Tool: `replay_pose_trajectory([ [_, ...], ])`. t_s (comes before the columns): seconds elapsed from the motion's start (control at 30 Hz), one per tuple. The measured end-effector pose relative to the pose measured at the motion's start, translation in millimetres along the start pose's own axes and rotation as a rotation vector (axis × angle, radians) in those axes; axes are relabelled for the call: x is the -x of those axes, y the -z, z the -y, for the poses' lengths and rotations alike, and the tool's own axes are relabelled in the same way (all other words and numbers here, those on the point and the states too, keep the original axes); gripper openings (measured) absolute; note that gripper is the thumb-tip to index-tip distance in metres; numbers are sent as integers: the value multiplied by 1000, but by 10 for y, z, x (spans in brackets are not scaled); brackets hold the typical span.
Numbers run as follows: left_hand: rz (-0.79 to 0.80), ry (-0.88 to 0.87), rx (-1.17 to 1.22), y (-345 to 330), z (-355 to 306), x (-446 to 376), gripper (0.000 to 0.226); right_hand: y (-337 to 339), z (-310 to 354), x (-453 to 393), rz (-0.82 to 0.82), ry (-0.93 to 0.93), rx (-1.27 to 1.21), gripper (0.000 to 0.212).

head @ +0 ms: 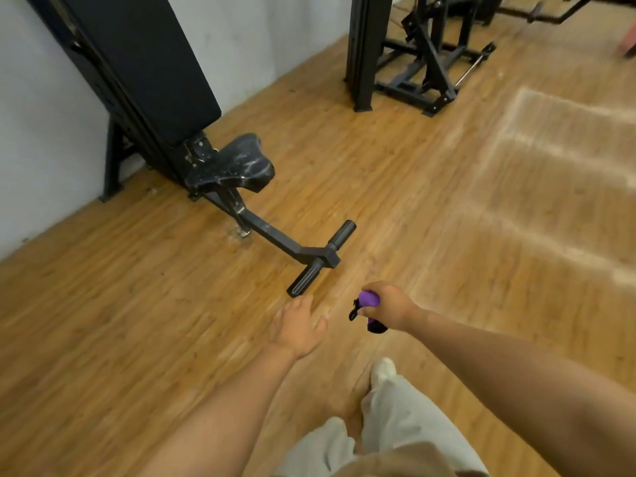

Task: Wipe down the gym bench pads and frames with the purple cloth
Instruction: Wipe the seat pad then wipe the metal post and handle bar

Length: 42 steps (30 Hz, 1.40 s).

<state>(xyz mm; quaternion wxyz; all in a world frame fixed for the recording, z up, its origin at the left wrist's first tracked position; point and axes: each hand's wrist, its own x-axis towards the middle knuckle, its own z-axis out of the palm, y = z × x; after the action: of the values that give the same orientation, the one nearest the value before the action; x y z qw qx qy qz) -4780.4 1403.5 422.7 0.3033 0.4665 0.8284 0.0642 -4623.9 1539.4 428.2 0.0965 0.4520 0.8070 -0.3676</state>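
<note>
A black incline bench leans against the white wall at the left, its long back pad (144, 63) upright and its worn, scuffed seat pad (234, 163) below. A black frame bar (275, 235) runs along the floor from the seat to a cross handle with two ribbed grips (321, 258). My right hand (389, 306) is shut on a bunched purple cloth (370, 299) with a black edge, to the right of and just short of the cross handle. My left hand (297, 327) is open, fingers apart, palm down, just below the nearer grip and apart from it.
The floor (447, 201) is wood-look planking with pale glare streaks at the right. A second black machine frame (413, 56) stands at the top centre. My pale trouser legs and a white shoe (383, 370) are at the bottom.
</note>
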Motion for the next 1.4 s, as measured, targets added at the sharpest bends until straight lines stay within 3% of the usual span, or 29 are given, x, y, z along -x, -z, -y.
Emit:
replay_pose_trajectory([
  [0.3, -102, 311, 111, 644, -212, -1520, 61, 941, 110, -1951, 177, 165, 105, 51],
  [0.53, -193, 370, 217, 1138, -430, -2367, 61, 1623, 639, -3183, 225, 262, 187, 47],
  [0.83, -262, 517, 307, 1700, 149, -3484, 61, 1724, 1373, -4373, 316, 375, 242, 46],
  [1.13, -335, 522, 418, 2138, 650, -4418, 55, 1752, 2140, -5413, 316, 463, 207, 35],
  [1.4, -411, 697, 458, 2182, 1073, -5292, 58, 1520, 2626, -6549, 307, 485, 186, 47],
])
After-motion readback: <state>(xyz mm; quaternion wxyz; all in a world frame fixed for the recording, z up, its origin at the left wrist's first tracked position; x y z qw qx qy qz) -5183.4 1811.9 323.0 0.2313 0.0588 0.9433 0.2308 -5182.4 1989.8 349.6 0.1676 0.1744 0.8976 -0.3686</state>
